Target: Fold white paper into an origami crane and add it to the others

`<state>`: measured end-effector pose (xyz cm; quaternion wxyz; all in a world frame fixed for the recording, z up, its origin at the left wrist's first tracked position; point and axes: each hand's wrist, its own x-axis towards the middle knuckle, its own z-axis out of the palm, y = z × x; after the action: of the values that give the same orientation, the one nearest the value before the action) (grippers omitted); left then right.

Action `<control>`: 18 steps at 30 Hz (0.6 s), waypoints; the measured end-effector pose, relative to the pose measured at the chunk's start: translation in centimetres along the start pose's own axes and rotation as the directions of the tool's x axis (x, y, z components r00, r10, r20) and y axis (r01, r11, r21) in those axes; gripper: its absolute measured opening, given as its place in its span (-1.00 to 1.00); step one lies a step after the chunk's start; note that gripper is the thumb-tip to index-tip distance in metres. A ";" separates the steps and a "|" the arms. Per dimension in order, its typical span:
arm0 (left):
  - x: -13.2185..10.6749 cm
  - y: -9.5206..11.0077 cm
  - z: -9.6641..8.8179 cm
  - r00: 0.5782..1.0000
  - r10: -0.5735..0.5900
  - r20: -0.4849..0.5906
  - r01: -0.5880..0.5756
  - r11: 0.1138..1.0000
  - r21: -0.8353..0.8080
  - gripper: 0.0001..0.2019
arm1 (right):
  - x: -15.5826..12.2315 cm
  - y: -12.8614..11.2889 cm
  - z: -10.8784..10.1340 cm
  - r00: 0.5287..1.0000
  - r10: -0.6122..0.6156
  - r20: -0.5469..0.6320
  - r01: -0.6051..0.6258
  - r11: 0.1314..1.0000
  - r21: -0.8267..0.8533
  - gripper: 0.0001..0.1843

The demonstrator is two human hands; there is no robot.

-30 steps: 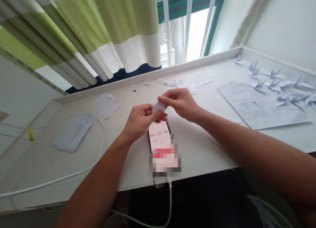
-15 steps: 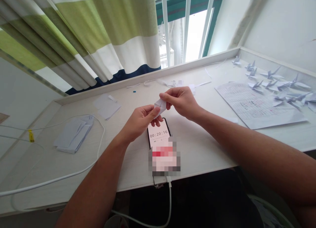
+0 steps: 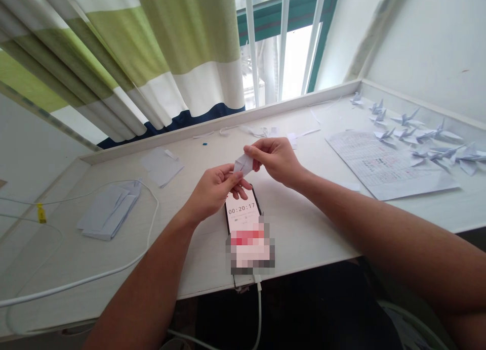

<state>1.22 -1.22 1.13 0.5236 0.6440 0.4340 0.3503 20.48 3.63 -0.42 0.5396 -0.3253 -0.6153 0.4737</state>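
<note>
A small folded piece of white paper (image 3: 243, 164) is held up between my two hands, above the far end of a phone. My left hand (image 3: 213, 190) pinches its lower left part between thumb and fingers. On the upper right edge, my right hand (image 3: 276, 159) grips it with thumb and fingertips, which hide that corner. Crease lines cross the visible face of the paper. Below the hands lies the phone (image 3: 243, 208), showing a running timer, its lower part blurred out.
Several folded paper cranes (image 3: 425, 132) stand at the right, behind a printed sheet (image 3: 391, 163). Paper stacks (image 3: 110, 208) and loose sheets (image 3: 161, 167) lie at left, near a white cable (image 3: 155, 213). Paper scraps (image 3: 261, 131) lie by the back ledge. A curtain (image 3: 170, 46) hangs behind.
The paper is turned slightly, and my left thumb has slid lower, so more of its face shows. The timer reads one second more. The whole view has shifted a little.
</note>
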 end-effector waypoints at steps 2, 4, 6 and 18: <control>0.1 -0.1 0.1 1.000 0.007 -0.006 -0.007 1.000 -0.009 -0.63 | 0.0 0.0 0.0 1.000 0.016 0.001 -0.016 1.000 0.012 -0.53; 0.1 -0.3 0.1 1.000 0.020 -0.019 -0.021 1.000 -0.016 -0.63 | 0.0 0.0 0.0 0.998 0.046 0.038 -0.048 0.998 0.051 -0.53; 0.2 -0.4 0.0 0.999 0.034 -0.035 -0.035 0.999 -0.035 -0.63 | 0.0 -0.1 0.0 0.988 0.085 0.130 -0.096 0.992 0.076 -0.53; 0.3 -1.0 -0.4 1.000 -0.008 -0.025 0.003 0.986 -0.166 -0.57 | 0.0 0.4 -0.2 0.976 0.126 0.179 -0.129 0.992 0.007 -0.53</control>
<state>0.82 -0.76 0.24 0.5709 0.5925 0.4117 0.3919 20.67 3.80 -0.80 0.4539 -0.3156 -0.6344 0.5403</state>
